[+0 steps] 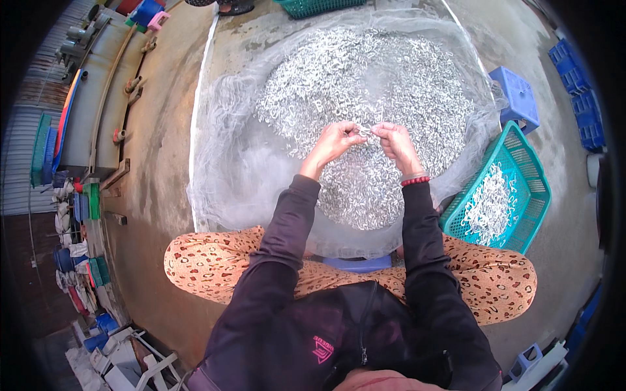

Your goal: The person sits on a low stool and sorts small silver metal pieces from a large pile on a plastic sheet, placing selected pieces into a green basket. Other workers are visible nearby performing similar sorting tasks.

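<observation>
Both of my hands are raised over a wide heap of small whitish, curved, hook-like pieces [365, 189]. My left hand [338, 142] is closed in a pinch on a small pale curved piece [364, 131]. Close beside it, my right hand [395, 143] pinches at the other side of that piece, fingertips together. The piece is too small to make out exactly. A sheet of fine, see-through netting [248, 179] lies beneath the heap and bunches up around it. To the right, a green plastic basket [536, 195] holds a pile of similar white pieces [489, 205].
A blue plastic stool [520, 98] stands beyond the basket, with blue crates [577, 91] farther right. Another green basket [319, 6] is at the far edge. Metal tanks [107, 85] with pipe stubs line the left wall. Plastic goods and scrap [124, 358] lie at lower left.
</observation>
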A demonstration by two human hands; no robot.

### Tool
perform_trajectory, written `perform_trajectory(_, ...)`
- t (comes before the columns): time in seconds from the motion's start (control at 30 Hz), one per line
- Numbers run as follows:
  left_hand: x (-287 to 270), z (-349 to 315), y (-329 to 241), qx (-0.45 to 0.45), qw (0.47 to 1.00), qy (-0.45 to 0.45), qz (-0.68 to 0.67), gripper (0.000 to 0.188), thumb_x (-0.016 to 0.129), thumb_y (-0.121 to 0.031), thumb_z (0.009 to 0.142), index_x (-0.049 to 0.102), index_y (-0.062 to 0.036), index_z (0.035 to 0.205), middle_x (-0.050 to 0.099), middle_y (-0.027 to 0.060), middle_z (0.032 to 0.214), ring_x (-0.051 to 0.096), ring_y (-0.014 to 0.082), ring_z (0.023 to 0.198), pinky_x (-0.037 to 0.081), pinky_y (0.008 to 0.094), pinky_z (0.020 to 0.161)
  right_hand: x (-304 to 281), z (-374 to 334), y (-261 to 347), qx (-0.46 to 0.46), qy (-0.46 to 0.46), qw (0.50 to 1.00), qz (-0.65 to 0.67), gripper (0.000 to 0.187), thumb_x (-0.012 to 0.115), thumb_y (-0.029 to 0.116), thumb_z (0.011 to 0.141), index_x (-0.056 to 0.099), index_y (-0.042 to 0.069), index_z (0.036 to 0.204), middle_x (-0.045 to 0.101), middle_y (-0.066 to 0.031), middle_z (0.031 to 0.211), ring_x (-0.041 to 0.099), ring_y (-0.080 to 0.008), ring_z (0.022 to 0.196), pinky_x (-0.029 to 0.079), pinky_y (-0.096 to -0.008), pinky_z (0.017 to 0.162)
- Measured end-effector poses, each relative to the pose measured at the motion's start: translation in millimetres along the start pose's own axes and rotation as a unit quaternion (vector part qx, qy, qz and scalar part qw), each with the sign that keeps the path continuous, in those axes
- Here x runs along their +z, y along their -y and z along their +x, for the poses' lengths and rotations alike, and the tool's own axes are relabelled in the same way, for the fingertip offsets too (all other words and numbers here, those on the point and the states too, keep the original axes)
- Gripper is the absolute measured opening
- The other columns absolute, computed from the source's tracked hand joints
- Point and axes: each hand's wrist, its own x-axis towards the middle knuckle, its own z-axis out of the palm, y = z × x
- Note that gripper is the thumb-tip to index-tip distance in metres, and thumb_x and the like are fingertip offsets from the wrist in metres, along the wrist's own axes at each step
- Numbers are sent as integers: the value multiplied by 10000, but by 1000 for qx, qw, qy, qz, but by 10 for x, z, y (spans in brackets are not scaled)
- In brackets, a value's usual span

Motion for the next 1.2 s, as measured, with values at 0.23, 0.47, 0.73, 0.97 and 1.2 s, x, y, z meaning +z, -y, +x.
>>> perform_trajectory(0.23,-69,-87,-247,52,977,-194,76,180,728,-159,751,698,-52,893,657,65,829,596,118,739,454,277,669,165,-4,-107,27,115,939,324,164,547,168,898,579,9,871,266,86,496,254,-28,389,161,-196,341)
perform_trajectory(0.47,-120,-39,-106,21,979,-143,-141,269,745,-102,726,682,-24,976,667,26,746,591,68,701,451,225,632,200,95,-218,40,61,933,353,305,427,284,972,481,0,1068,264,54,528,249,-51,424,190,-201,360)
perform_trajectory(0.73,-209,-48,106,-4,964,-104,-244,467,766,-60,698,585,-3,1125,637,-6,716,559,62,662,426,218,646,251,87,-184,36,117,918,378,468,347,376,985,410,3,1261,263,49,541,250,-55,428,189,-196,346)
perform_trajectory(0.97,-211,-37,121,18,950,-104,-293,448,766,-93,719,585,-12,1121,627,-26,719,515,26,618,360,175,547,312,-3,-50,16,141,945,296,367,505,283,939,481,16,1190,281,80,553,265,-21,433,185,-177,357)
perform_trajectory(1.2,-175,-56,27,-15,946,-80,-314,349,719,-112,784,596,-14,1095,631,-9,734,449,-1,548,298,163,447,417,-22,-28,-61,53,986,145,150,650,127,847,616,53,973,382,105,550,266,9,413,180,-181,369)
